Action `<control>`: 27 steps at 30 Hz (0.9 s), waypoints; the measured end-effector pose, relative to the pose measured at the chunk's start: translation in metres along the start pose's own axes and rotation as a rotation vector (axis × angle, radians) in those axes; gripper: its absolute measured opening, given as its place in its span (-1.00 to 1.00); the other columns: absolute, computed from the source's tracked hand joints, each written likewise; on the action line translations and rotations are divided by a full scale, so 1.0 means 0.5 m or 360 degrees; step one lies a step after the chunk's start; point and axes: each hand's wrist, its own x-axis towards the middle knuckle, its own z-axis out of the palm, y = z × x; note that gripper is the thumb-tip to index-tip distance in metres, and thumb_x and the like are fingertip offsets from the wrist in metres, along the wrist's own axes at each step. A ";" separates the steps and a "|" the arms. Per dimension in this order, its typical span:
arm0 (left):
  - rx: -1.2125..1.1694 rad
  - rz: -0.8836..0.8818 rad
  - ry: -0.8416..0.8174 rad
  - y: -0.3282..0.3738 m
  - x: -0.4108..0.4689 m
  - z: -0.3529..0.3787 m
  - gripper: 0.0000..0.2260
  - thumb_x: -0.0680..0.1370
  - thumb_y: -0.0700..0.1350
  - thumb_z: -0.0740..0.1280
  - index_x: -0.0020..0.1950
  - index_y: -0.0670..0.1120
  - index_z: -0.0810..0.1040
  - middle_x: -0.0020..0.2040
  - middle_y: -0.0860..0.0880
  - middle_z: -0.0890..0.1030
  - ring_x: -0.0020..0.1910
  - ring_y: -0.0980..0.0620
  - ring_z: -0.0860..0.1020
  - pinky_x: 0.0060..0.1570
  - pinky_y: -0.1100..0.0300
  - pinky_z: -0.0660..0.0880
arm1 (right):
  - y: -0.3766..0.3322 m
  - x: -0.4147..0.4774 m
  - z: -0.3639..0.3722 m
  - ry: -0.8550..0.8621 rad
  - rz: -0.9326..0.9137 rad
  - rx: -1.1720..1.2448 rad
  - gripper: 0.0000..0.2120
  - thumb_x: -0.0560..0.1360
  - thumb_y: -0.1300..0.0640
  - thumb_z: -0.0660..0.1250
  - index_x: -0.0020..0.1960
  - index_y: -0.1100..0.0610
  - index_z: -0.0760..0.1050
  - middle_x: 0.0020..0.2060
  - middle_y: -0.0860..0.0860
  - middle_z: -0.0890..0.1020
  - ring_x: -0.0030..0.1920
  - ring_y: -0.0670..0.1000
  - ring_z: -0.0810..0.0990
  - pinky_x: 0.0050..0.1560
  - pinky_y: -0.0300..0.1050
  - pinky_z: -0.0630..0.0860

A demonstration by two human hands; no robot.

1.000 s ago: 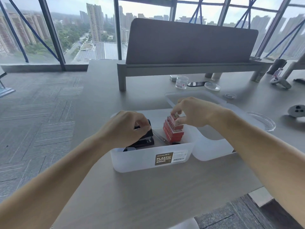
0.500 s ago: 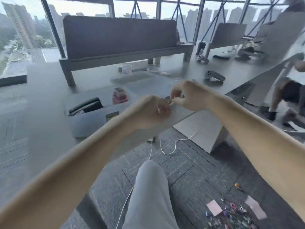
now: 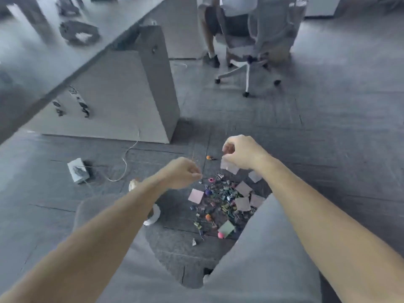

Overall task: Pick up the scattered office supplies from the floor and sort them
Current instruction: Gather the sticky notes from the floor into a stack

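Fingers [image 3: 193, 171] of your left hand [image 3: 182, 172] and right hand [image 3: 241, 153] curl, contents unclear; pinch light, flimsy sticky notes [image 3: 196, 196] edgewise.

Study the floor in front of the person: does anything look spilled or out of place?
Yes. A heap of small coloured clips and square sticky notes lies spilled on the carpet right in front of the person. One orange piece lies apart. A white cable trails loose across it, near a small white box.
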 end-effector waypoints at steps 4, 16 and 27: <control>0.0051 -0.0134 -0.0265 -0.028 0.141 0.087 -0.78 0.60 0.00 0.32 0.16 -0.06 0.65 0.11 -0.01 0.66 0.01 0.02 0.58 -0.05 0.19 0.45 | 0.157 0.059 0.057 -0.0096 0.0297 0.0148 -0.88 0.51 0.04 0.40 0.01 0.05 0.56 -0.01 0.01 0.64 -0.03 0.06 0.58 -0.05 -0.05 0.53; -0.0223 -0.0709 -0.0454 -0.267 0.546 0.347 -0.55 0.59 -0.02 0.29 0.46 -0.06 0.37 0.35 -0.13 0.50 0.10 -0.07 0.51 0.01 0.14 0.43 | 0.540 0.301 0.332 -0.0409 0.1042 0.0236 -0.74 0.59 0.12 0.26 -0.26 0.17 0.43 -0.26 0.10 0.51 -0.25 0.11 0.53 -0.31 -0.20 0.49; 0.0898 -0.0140 -0.0763 -0.459 0.773 0.563 -0.24 0.45 -0.33 0.36 0.55 0.09 0.15 0.50 -0.09 0.16 0.40 -0.21 0.25 0.31 -0.04 0.41 | 0.739 0.389 0.615 -0.0777 0.0602 -0.0599 -0.73 0.51 0.25 0.33 0.18 0.06 0.43 0.10 0.08 0.46 -0.08 0.10 0.60 -0.20 0.01 0.55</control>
